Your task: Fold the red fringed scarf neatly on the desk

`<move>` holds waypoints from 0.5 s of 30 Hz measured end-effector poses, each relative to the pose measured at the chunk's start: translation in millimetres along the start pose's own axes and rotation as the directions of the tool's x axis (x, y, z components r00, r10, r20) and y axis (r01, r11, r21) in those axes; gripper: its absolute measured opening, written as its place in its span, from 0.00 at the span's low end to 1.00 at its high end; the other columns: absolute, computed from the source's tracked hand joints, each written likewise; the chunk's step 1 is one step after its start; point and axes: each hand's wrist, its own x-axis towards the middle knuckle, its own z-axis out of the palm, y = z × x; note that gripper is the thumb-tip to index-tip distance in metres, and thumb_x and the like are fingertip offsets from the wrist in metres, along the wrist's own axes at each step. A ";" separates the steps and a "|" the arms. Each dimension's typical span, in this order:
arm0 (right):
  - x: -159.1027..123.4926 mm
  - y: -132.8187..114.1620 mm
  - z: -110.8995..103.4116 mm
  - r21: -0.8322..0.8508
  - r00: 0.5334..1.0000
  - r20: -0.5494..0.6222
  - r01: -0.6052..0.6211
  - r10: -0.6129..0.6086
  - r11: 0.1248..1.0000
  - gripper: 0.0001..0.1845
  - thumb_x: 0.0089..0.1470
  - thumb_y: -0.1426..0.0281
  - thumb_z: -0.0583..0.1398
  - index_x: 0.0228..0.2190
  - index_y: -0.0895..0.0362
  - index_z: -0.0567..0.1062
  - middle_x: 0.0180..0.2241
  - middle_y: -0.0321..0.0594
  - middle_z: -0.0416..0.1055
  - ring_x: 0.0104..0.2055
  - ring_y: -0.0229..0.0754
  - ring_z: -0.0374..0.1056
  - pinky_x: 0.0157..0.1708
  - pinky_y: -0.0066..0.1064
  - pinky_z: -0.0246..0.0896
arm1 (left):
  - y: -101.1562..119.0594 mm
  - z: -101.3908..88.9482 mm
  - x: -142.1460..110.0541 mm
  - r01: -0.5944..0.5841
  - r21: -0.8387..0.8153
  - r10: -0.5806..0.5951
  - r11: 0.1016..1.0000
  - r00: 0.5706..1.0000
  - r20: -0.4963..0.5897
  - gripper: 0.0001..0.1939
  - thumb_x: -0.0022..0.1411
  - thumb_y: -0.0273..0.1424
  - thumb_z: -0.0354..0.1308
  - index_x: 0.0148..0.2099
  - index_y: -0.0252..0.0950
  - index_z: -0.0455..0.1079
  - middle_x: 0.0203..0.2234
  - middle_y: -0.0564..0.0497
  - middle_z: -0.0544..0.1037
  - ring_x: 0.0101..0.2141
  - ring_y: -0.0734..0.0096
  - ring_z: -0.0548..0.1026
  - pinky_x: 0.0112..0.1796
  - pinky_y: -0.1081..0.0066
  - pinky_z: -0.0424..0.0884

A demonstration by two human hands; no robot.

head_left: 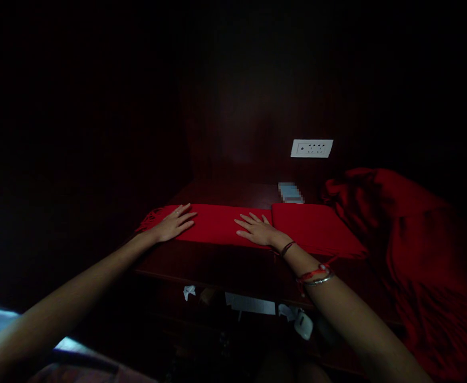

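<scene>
1. Red cloth (213,223), fringed at its left end, lay as a flat strip on the dark tabletop (201,258), beneath both hands.
2. The left hand (173,224) rested palm down near the fringe, and the right hand (255,231) rested toward the other end; they were well apart, fingers spread, clamped on nothing.
3. The strip looked already quite smooth. A folded red section (313,229) adjoined it at right; whether both were one cloth, I could not tell.
4. Loose red cloth (420,229) lay rumpled farther right, apparently not yet put in order.
5. The tabletop's front edge ran near the strip, so little margin remained there. Behind the folded section, a blurred pale item (290,192) limited the room, below the socket panel (312,148).
</scene>
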 end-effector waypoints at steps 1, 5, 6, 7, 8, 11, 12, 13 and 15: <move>-0.3 -0.4 -0.2 -0.004 1.000 0.002 -0.002 0.002 1.000 0.33 0.45 0.46 0.36 0.52 0.43 0.45 0.56 0.33 0.37 0.57 0.52 0.30 0.49 0.54 0.25 | 0.3 0.4 -3.0 0.005 -0.022 -0.004 1.000 0.999 0.046 0.28 0.56 0.46 0.30 0.57 0.42 0.45 0.56 0.55 0.42 0.54 0.66 0.41 0.51 0.66 0.43; -1.1 -0.6 -1.0 -0.011 1.000 0.024 -0.015 0.015 1.000 0.34 0.45 0.46 0.36 0.52 0.43 0.44 0.56 0.33 0.36 0.57 0.51 0.29 0.49 0.54 0.25 | -20.6 -1.4 -0.1 0.155 -0.003 -0.155 0.988 0.987 0.040 0.28 0.56 0.45 0.32 0.56 0.39 0.48 0.55 0.50 0.49 0.53 0.65 0.47 0.49 0.65 0.47; -1.4 -0.3 -1.2 -0.013 0.999 0.034 -0.017 0.018 1.000 0.34 0.45 0.46 0.36 0.52 0.44 0.44 0.56 0.33 0.36 0.57 0.51 0.29 0.49 0.54 0.26 | -28.6 -3.8 4.8 0.233 0.006 -0.233 0.972 0.972 0.000 0.28 0.56 0.45 0.32 0.55 0.37 0.51 0.54 0.48 0.50 0.53 0.63 0.49 0.49 0.64 0.49; -1.7 0.2 -1.6 -0.015 0.999 0.044 -0.019 0.020 1.000 0.34 0.44 0.45 0.36 0.52 0.44 0.44 0.56 0.33 0.36 0.57 0.52 0.29 0.49 0.54 0.26 | -36.0 -7.3 10.9 0.310 -0.001 -0.310 0.951 0.951 -0.018 0.28 0.56 0.44 0.33 0.54 0.35 0.52 0.53 0.46 0.52 0.52 0.61 0.51 0.48 0.63 0.51; -2.2 0.6 -2.0 -0.017 0.998 0.052 -0.020 0.021 1.000 0.35 0.44 0.45 0.36 0.52 0.44 0.44 0.56 0.34 0.36 0.57 0.52 0.29 0.49 0.54 0.26 | -42.1 -11.7 17.7 0.371 -0.024 -0.371 0.928 0.928 0.000 0.28 0.55 0.44 0.35 0.53 0.32 0.54 0.52 0.43 0.55 0.51 0.60 0.54 0.46 0.64 0.54; -4.3 1.7 -4.0 -0.015 0.998 0.058 -0.023 0.024 1.000 0.35 0.44 0.45 0.37 0.52 0.44 0.44 0.56 0.34 0.36 0.56 0.52 0.29 0.49 0.54 0.26 | -49.1 -28.3 37.7 0.462 -0.169 -0.428 0.870 0.881 0.202 0.26 0.49 0.40 0.46 0.49 0.30 0.59 0.45 0.41 0.65 0.43 0.61 0.65 0.39 0.70 0.62; -5.1 1.9 -4.9 -0.015 0.998 0.057 -0.023 0.024 1.000 0.35 0.44 0.45 0.37 0.52 0.44 0.44 0.56 0.34 0.36 0.56 0.52 0.29 0.49 0.54 0.26 | -48.3 -34.1 43.0 0.479 -0.227 -0.420 0.848 0.869 0.264 0.24 0.47 0.37 0.49 0.46 0.31 0.61 0.41 0.43 0.69 0.40 0.63 0.67 0.36 0.72 0.64; -5.8 2.1 -5.8 -0.016 0.998 0.056 -0.025 0.026 1.000 0.34 0.44 0.45 0.37 0.52 0.44 0.45 0.56 0.35 0.36 0.56 0.52 0.29 0.49 0.54 0.26 | -46.7 -39.8 47.3 0.492 -0.287 -0.408 0.822 0.860 0.306 0.22 0.44 0.36 0.52 0.43 0.32 0.63 0.37 0.45 0.71 0.36 0.64 0.69 0.32 0.73 0.65; -7.0 2.3 -7.3 -0.020 0.998 0.054 -0.034 0.035 0.999 0.35 0.44 0.45 0.37 0.52 0.45 0.45 0.56 0.35 0.36 0.56 0.52 0.30 0.49 0.53 0.27 | -43.9 -50.2 53.5 0.485 -0.415 -0.364 0.769 0.868 0.339 0.19 0.42 0.35 0.53 0.39 0.35 0.64 0.31 0.49 0.73 0.30 0.68 0.70 0.27 0.75 0.65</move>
